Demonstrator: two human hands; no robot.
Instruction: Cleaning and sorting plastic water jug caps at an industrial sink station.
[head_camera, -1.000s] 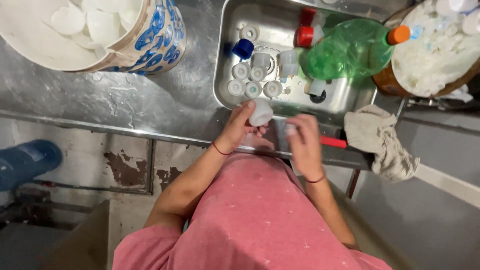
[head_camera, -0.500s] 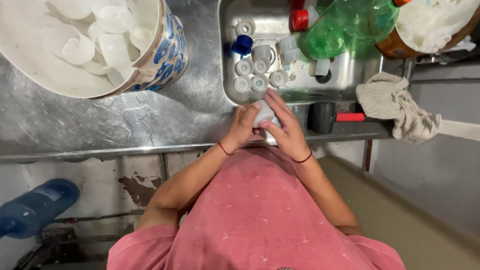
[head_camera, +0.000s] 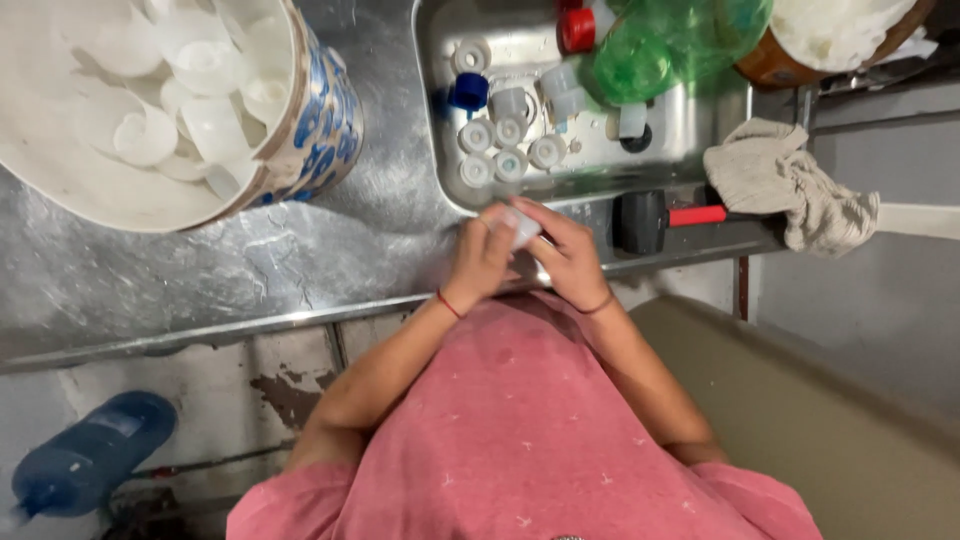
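White plastic cap (head_camera: 522, 226) sits pinched between my two hands at the near rim of the sink, and that is the change I mark: half a second back the hands were cupped over it almost the same way, and a second back they stood a little apart with the cap plainer in the left one; now they have closed in together on it, so I judge the work on this one piece is in its middle, not done. Going left to right: the big blue-patterned tub (head_camera: 310, 130) of white caps stands on the steel table (head_camera: 250, 270), untouched; my left hand (head_camera: 480, 262) curls its fingers round the cap's near side; my right hand (head_camera: 568, 255) lies over it from the other side, fingers bent and pressing, so both are shut on it. Beyond them the sink (head_camera: 690, 150) holds more caps and a green bottle (head_camera: 670, 45); a black mallet with red handle (head_camera: 650, 218) lies just right of the hands, then a grey rag (head_camera: 790, 190)
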